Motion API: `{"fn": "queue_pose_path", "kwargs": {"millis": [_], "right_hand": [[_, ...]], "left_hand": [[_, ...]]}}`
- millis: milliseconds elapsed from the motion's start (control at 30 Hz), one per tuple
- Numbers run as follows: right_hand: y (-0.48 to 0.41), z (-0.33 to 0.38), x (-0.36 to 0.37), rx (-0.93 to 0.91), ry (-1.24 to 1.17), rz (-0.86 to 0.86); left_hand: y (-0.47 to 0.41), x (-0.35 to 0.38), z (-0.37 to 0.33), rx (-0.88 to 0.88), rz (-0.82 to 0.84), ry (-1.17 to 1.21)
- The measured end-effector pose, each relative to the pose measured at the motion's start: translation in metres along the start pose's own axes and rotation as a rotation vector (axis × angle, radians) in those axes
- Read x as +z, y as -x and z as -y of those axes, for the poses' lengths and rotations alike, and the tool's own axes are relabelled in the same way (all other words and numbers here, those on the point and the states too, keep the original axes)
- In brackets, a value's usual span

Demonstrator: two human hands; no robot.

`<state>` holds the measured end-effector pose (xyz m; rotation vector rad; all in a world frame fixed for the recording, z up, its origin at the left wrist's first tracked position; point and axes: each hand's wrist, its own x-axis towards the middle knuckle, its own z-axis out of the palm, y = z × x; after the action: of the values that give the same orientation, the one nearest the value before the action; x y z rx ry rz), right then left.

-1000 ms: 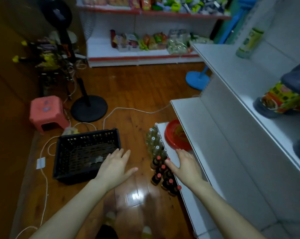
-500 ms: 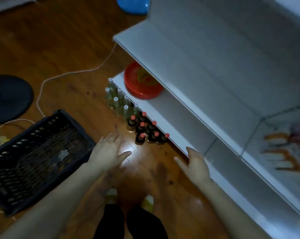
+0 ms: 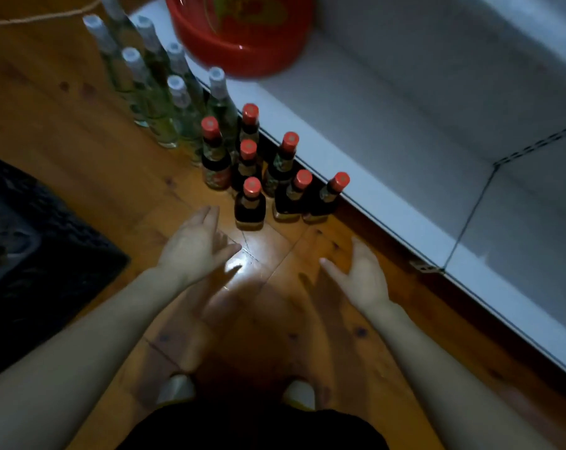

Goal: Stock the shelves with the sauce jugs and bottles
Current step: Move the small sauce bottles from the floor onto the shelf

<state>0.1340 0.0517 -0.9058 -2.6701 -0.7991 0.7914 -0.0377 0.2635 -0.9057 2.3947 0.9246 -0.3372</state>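
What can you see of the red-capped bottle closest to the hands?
The nearest sauce bottle is dark, squat-bodied, narrow-necked, with a red cap and a label near the shoulder. It stands upright on the wooden floor, frontmost of seven alike. The left hand hovers close, not touching it.

Free room and obstacles, floor level:

- Passage: bare brown wooden floorboards [image 3: 272,251] between left hand [image 3: 194,248] and right hand [image 3: 359,277], running up to the nearest bottle.
- Ahead: seven dark glass sauce bottles with red caps [image 3: 249,206], tightly grouped, the rightmost just beside the shelf edge.
- Behind them: clear glass bottles with silver caps [image 3: 177,102], closely packed.
- Left: black plastic lattice crate [image 3: 31,238].
- Right: white metal bottom shelf board [image 3: 405,141], unoccupied except for a red plastic basin [image 3: 242,37] at the far end.
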Motion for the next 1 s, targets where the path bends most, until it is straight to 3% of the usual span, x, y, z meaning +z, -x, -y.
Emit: {"fn": "queue_pose_path", "kwargs": {"millis": [200, 367, 800, 1000], "right_hand": [[-0.072, -0.041, 0.080, 0.047, -0.224, -0.101], [-0.124, -0.051, 0.102, 0.022, -0.397, -0.226], [-0.176, -0.040, 0.125, -0.067, -0.673, -0.395], [-0.177, -0.040, 0.130, -0.087, -0.677, -0.447]], "left_hand": [[-0.073, 0.078, 0.025, 0.036, -0.155, 0.153], [-0.117, 0.114, 0.031, 0.110, -0.286, 0.315], [-0.139, 0.137, 0.031, 0.182, -0.453, 0.380], [-0.140, 0.138, 0.030, 0.197, -0.449, 0.421]]}}
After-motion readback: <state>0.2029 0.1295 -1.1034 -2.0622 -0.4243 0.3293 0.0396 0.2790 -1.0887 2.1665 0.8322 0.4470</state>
